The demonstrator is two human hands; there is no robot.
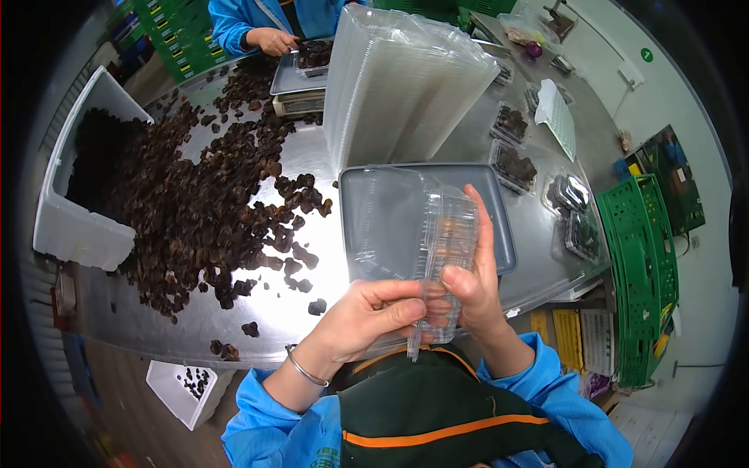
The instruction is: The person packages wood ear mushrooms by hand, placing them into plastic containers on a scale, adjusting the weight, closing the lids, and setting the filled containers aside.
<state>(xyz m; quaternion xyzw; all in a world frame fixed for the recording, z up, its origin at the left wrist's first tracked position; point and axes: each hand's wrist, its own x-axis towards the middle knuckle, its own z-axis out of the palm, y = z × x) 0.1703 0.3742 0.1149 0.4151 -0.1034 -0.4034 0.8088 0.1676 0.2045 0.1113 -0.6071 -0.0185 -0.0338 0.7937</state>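
In front of my chest I hold a clear plastic clamshell box (pixel 446 226) with its flap-like side spread to the left. My left hand (pixel 367 316), with a bangle at the wrist, pinches the box's lower edge between thumb and fingers. Around the right side of the box wraps my right hand (pixel 477 285), its thumb in front and fingers behind the plastic. Beneath the box lies a grey tray (pixel 503 234). A tall stack of nested clear plastic boxes (pixel 398 93) stands just behind the tray.
Dark brown, wrinkled mushroom-like pieces (pixel 195 203) spill from a tipped white tub (pixel 82 234) across the metal table. Filled clear boxes (pixel 515 165) stand at right, beside a green crate (pixel 636 273). Across the table, another person's hand (pixel 271 40) is at a box on a scale (pixel 298 103).
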